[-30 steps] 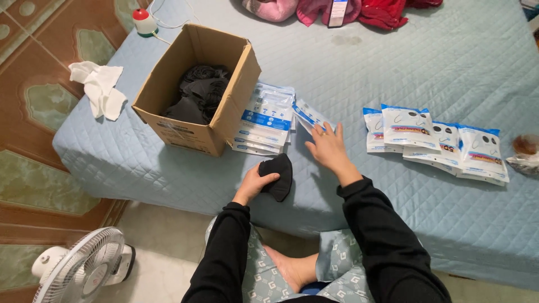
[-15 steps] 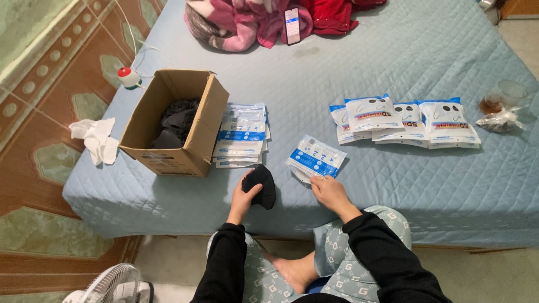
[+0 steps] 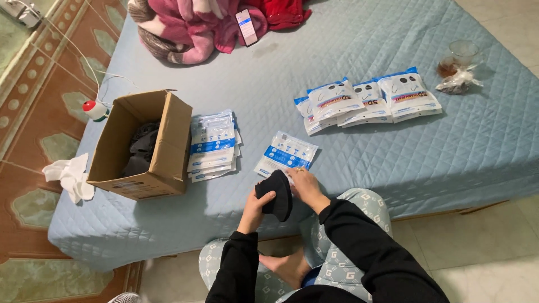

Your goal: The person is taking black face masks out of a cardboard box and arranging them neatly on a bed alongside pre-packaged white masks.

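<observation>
Both hands grip one black fabric piece (image 3: 274,194), folded over and dark as a face mask, at the near edge of the bed (image 3: 348,50). The left hand (image 3: 257,205) wraps its lower left side with curled fingers; the right hand (image 3: 301,183) pinches its upper right edge, thumb and fingers pressed on the cloth. The piece hangs just above the mattress edge, between the two hands.

Just beyond the right hand lies a single flat blue-and-white pouch (image 3: 286,154), empty-looking. To the left of the hands sits a stack of the same pouches (image 3: 213,146), and touching that stack an open cardboard box (image 3: 147,147) with more dark fabric inside. Well off to the right of the hands lies a row of filled packets (image 3: 368,100).

The step in hand looks like folding the piece flat for packing. Slipping it into the nearby pouch would call for one hand to free itself and open the pouch mouth.
</observation>
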